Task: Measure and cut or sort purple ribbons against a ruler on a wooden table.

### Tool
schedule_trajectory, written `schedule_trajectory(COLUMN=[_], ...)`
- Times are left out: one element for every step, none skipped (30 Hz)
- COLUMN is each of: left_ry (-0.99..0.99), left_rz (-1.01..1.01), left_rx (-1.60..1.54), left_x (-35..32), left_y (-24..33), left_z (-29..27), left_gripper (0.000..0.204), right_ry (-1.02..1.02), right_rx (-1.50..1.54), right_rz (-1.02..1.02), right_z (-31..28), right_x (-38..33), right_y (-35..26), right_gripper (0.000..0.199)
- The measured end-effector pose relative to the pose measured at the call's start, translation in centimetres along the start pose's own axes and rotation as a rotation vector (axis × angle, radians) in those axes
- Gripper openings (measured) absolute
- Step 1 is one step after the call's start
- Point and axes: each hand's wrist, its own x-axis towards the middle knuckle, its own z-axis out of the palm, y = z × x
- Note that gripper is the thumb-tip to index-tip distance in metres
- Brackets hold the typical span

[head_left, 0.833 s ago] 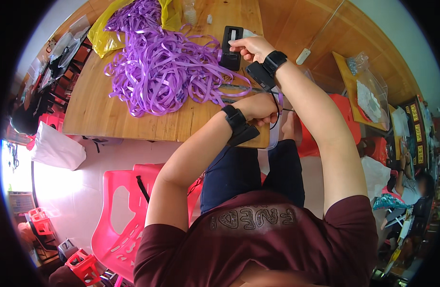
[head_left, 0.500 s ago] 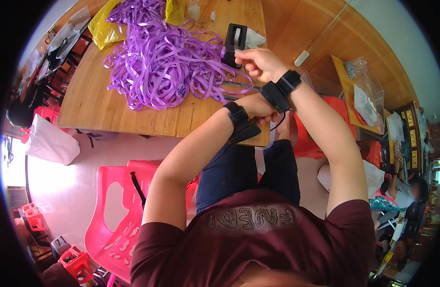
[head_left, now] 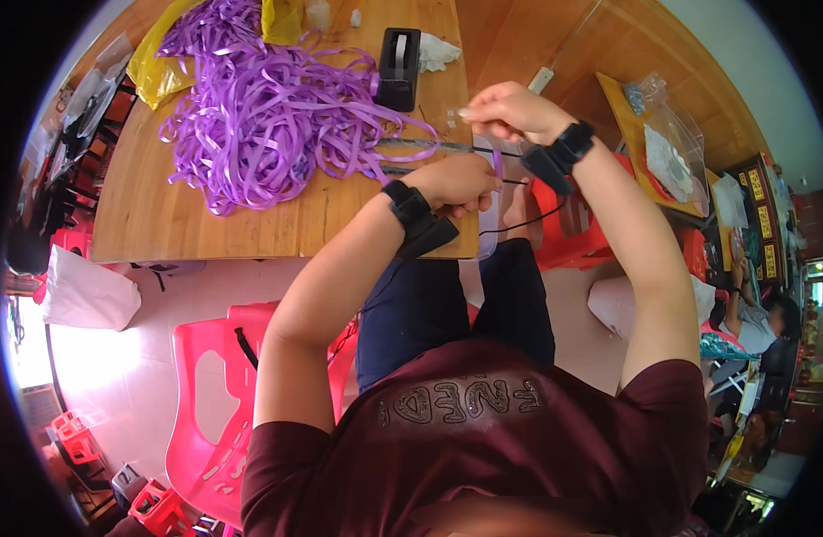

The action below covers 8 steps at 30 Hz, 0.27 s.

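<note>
Head view: big wooden table (head_left: 205, 215) ahead of me, a large loose heap of purple ribbon (head_left: 268, 116) piled on its middle, yellow plastic bag (head_left: 156, 72) at the heap's far left edge, black tape dispenser (head_left: 398, 58) upright beyond the heap, pink plastic chair (head_left: 210, 394) at my lower left. My left hand (head_left: 456, 183) sits at the table's near edge, fingers closed, pinching what looks like one strand of purple ribbon (head_left: 497, 166) that trails back toward the heap; exact grip partly hidden by knuckles. My right hand (head_left: 510, 112) is raised just beyond it, fingertips pinched together on something thin, cannot tell if it is tape or ribbon end. A clear plastic sheet or sleeve (head_left: 488, 224) lies under both hands, overhanging the table edge. To do this step well, I judge: keep the strand taut between both pinches, hold it flat not twisted, keep it clear of the heap so it doesn't snag, work over the clear sheet, hands close together.
</note>
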Motion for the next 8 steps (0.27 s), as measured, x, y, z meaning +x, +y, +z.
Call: schedule_trajectory(left_ry=[-0.004, -0.009, 0.001, -0.006, -0.009, -0.012, -0.015, -0.012], left_rz=[0.001, 0.003, 0.001, -0.004, 0.003, 0.010, 0.007, 0.002], left_rx=[-0.008, -0.011, -0.014, -0.013, -0.013, -0.012, -0.025, -0.039], left_x=[0.0, 0.0, 0.1, 0.0, -0.4, -0.6, 0.0, 0.4], left_y=[0.0, 0.0, 0.0, 0.0, 0.5, 0.7, 0.3, -0.3], left_z=[-0.1, -0.1, 0.0, 0.0, 0.0, 0.0, 0.1, 0.1], left_gripper=[0.033, 0.035, 0.034, 0.034, 0.034, 0.034, 0.031, 0.029], right_ry=[-0.026, -0.048, -0.045, -0.076, -0.105, -0.101, -0.115, -0.133], right_rx=[-0.112, -0.222, -0.215, -0.337, -0.458, -0.449, -0.538, -0.628], right_rz=[-0.002, -0.008, -0.002, 0.027, 0.058, 0.062, 0.034, 0.000], right_z=[-1.1, -1.8, -2.2, -2.5, -2.7, -2.8, -2.9, -2.6], right_x=[-0.9, -1.7, -2.1, -2.4, -2.8, -3.0, -3.1, -2.8], right_y=[0.9, 1.5, 2.1, 2.6, 3.0, 3.4, 3.7, 3.8], right_gripper=[0.025, 0.026, 0.026, 0.026, 0.027, 0.027, 0.027, 0.027])
